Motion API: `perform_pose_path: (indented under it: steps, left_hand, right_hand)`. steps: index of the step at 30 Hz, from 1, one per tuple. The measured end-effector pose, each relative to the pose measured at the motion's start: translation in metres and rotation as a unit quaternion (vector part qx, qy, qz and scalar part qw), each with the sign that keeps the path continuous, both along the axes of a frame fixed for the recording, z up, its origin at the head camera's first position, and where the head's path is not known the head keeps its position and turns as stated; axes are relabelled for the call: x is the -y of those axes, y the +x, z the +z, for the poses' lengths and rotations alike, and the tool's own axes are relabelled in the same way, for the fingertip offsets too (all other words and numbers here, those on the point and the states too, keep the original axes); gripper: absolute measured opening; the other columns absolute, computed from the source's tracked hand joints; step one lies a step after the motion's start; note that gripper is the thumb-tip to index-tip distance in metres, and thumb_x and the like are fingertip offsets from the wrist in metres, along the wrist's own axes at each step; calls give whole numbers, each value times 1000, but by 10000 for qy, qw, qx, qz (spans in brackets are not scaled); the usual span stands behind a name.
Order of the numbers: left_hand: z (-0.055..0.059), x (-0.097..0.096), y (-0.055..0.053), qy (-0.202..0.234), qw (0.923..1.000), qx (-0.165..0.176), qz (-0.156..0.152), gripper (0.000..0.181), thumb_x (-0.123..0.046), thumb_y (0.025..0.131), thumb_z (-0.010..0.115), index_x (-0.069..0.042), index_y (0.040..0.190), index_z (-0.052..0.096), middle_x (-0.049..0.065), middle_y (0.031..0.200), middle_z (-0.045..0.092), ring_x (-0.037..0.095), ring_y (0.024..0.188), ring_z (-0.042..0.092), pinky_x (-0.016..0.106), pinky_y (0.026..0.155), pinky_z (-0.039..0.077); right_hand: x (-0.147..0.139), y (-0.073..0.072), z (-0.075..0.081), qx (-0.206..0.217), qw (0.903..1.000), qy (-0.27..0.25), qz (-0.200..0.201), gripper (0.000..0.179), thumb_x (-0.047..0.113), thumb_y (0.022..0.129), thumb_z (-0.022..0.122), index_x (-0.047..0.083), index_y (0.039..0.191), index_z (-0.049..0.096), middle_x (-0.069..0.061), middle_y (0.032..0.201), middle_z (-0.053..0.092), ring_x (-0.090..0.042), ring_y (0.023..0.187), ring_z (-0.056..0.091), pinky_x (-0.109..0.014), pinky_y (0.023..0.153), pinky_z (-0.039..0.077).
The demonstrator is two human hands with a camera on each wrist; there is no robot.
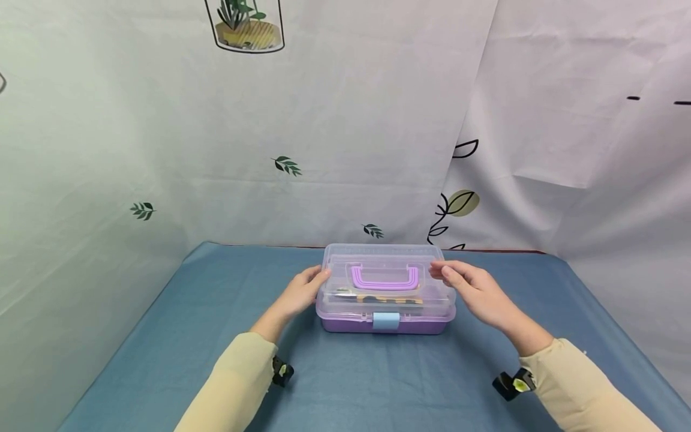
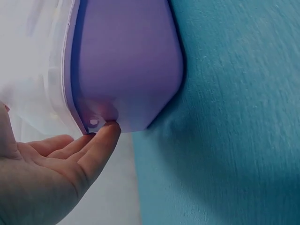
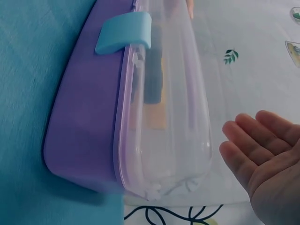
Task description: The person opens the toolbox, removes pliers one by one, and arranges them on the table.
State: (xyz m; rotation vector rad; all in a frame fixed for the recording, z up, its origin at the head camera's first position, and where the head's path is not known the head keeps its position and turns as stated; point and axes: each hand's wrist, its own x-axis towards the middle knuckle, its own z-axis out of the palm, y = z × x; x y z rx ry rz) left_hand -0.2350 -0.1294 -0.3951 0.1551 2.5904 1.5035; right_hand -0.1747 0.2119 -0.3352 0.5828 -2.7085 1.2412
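Note:
A storage box (image 1: 335, 326) stands on the table, with a purple base, a closed clear lid (image 1: 340, 264), a lilac carry handle (image 1: 385, 286) and a light blue latch (image 1: 385, 321) in front. My left hand (image 1: 298, 294) is at the box's left side. In the left wrist view, fingertips (image 2: 112, 126) of that hand touch the purple wall (image 2: 126, 56) by a small hole. On the other side, my right hand (image 1: 480, 291) hovers beside the lid's right end. Its fingers (image 3: 239, 157) are extended, apart from the box in the right wrist view.
Through the lid some contents (image 1: 388, 298) show, yellow and dark, their kind unclear. A blue cloth (image 1: 216, 306) covers the table. Behind it hangs a pale curtain (image 1: 345, 120) printed with leaves and plants. Each wrist carries a small black camera (image 1: 282, 372).

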Motion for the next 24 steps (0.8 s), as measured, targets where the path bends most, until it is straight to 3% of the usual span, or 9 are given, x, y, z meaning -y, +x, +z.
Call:
perform_pose_path:
  steps: [7,15,20,24]
  left_hand:
    - [0,-1,-1,659,9966,480,107,70,-47,93,53,-1,143,37,23,138,49,35,115,57,40,80,57]
    - [2,-2,-3,863,9935,739,108,67,-45,92,54,-3,142,39,22,132,54,32,111,59,39,76,58]
    - [2,-1,-4,914,9926,785,120,67,-45,92,55,-3,142,40,21,130,55,30,109,59,38,75,58]
    - [3,-1,-4,977,9916,826,164,68,-45,91,57,-3,141,40,22,131,55,30,109,59,39,75,58]
  right_hand:
    - [5,4,-2,433,9962,-688,325,44,27,104,35,-4,126,55,-18,118,65,-9,103,64,-18,87,52]
    - [13,10,-6,1381,9749,-1548,805,50,29,103,35,-13,127,50,-29,118,61,-13,101,66,-24,87,55]
    - [16,11,-9,2160,9513,-1961,995,59,36,103,34,-15,130,44,-32,124,56,-12,104,65,-27,89,54]
    - [19,9,-15,2758,9267,-2270,1169,63,38,102,34,-17,133,40,-31,126,55,-15,107,64,-32,92,54]
